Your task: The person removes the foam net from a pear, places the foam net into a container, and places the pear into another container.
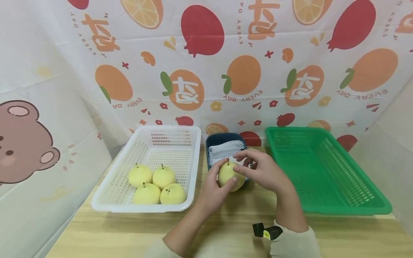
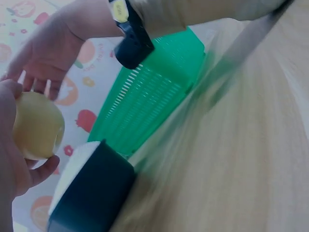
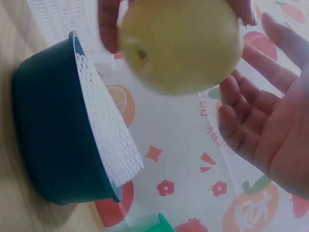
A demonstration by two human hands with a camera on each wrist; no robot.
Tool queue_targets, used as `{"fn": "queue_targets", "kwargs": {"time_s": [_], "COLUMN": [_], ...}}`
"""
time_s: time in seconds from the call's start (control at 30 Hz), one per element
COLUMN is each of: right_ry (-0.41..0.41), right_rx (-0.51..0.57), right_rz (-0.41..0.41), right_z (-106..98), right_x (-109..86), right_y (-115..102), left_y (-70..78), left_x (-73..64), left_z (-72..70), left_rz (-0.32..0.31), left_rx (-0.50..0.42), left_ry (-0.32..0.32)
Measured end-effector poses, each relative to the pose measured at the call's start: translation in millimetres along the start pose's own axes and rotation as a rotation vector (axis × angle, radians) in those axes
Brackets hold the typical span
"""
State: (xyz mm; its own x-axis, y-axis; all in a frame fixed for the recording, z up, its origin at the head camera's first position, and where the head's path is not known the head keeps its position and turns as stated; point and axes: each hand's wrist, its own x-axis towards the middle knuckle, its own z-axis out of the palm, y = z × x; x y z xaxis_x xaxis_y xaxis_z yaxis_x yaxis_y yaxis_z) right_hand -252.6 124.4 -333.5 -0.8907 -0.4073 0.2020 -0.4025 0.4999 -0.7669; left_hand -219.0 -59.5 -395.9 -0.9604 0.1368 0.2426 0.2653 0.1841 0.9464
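Observation:
A yellow-green pear (image 1: 227, 174) is held up above the table in my left hand (image 1: 211, 190), whose fingers and thumb grip its sides. The stem points up in the head view. My right hand (image 1: 262, 170) hovers at the pear's right, its fingers loosely bent beside the fruit; in the right wrist view the fingertips (image 3: 228, 89) reach its edge, and I cannot tell whether they press it. Just behind the pear stands a dark blue box (image 1: 222, 137) holding white foam net sleeves (image 1: 227, 146). The left wrist view shows the same pear (image 2: 39, 126) in the left hand.
A white slotted basket (image 1: 174, 150) on the left holds several pears (image 1: 140, 175). At the right stands a green slotted basket (image 1: 322, 172). Both rest on the wooden table (image 1: 129, 233), against a fruit-printed cloth (image 1: 213, 71).

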Motion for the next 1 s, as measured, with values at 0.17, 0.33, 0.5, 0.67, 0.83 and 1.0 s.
{"fn": "queue_targets", "kwargs": {"time_s": [0.17, 0.33, 0.5, 0.67, 0.83, 1.0], "right_ry": [-0.088, -0.129, -0.106, 0.052, 0.215, 0.335], "right_rx": [0.070, 0.159, 0.224, 0.244, 0.245, 0.179], "right_rz": [-0.009, -0.038, -0.030, 0.007, -0.080, -0.220], "right_z": [6.4, 21.5, 43.6, 73.8, 114.9, 148.4], "right_x": [1.1, 7.4, 20.9, 38.5, 55.8, 65.8], "right_y": [1.9, 4.0, -5.7, -19.6, -33.5, -44.1], "left_y": [11.9, 23.3, 30.0, 33.5, 38.2, 46.5], "left_x": [2.1, 3.3, 5.2, 5.7, 4.4, 10.2], "left_z": [-10.0, -23.3, -38.1, -59.4, -88.9, -114.9], "left_rz": [-0.023, -0.016, -0.028, -0.046, -0.080, -0.092], "left_rx": [-0.122, -0.137, -0.109, 0.008, 0.152, 0.431], "left_ry": [0.038, 0.039, 0.061, 0.134, 0.207, 0.143]}}
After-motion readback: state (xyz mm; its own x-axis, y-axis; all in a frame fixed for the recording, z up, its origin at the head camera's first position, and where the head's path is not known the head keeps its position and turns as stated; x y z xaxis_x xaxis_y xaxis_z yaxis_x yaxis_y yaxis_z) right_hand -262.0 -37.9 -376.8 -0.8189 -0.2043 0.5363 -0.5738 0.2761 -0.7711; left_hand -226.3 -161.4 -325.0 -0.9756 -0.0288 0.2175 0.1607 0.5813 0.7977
